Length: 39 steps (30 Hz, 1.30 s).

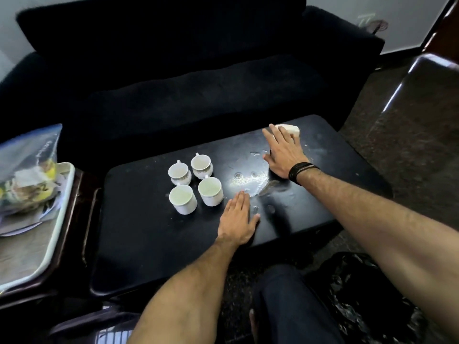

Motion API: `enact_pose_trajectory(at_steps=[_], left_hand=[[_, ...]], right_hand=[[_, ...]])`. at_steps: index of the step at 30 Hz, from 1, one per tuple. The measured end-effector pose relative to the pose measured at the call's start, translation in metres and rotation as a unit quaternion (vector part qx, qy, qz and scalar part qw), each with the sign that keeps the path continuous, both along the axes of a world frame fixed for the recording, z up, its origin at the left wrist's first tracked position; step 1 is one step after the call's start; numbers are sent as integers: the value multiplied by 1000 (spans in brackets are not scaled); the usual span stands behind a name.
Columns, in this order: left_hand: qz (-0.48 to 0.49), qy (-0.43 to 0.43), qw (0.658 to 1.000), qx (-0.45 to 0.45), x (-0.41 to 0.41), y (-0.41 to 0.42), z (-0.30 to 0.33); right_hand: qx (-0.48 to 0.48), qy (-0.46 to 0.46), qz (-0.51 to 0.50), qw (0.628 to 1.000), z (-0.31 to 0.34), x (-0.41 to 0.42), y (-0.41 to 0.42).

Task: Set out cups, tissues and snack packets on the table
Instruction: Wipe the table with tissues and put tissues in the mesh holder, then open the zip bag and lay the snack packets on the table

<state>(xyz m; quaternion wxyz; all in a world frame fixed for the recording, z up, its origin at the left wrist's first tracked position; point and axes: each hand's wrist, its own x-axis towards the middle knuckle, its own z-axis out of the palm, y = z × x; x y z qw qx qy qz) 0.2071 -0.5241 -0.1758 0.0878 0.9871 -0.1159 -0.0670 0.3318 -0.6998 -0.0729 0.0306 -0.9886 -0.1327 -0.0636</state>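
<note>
Head view, right hand (283, 155) flat on tissues (289, 129)

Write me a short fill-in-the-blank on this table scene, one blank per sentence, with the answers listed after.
1. The number of white cups grouped on the black table is ____.
2. The dark wristbands are worn on the ____ wrist.
3. The left hand lies ____ on the tabletop, palm down.
4. The clear bag of snack packets sits on a tray to the ____ of the table.

Answers: four; right; flat; left
</note>
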Motion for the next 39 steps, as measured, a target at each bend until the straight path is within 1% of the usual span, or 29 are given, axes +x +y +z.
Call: enact_pose_trajectory(at_steps=[2, 9, 14, 19, 23, 28, 31, 35, 39], left_hand=[[-14, -25, 999, -16, -4, 3, 13], [19, -64, 998, -12, -8, 54, 59], [90, -79, 993, 8, -28, 125, 94], [169, -96, 980, 49, -65, 207, 126], [233, -101, 965, 57, -100, 273, 142], [317, -99, 943, 24, -137, 339, 143], [349, -79, 933, 30, -153, 367, 133], [379, -41, 924, 26, -155, 401, 117], [414, -13, 910, 7, -132, 430, 103]], right_hand=[[12, 27, 5, 1000, 1, -10, 11], [15, 59, 59, 996, 12, -47, 64], [26, 80, 101, 991, 28, -70, 123], [29, 86, 163, 982, 44, -96, 208], [7, 94, 225, 970, 61, -124, 282], [-11, 104, 302, 947, 69, -150, 364], [-17, 116, 329, 937, 63, -159, 401], [7, 133, 335, 933, 51, -158, 444], [51, 145, 320, 935, 42, -142, 481]])
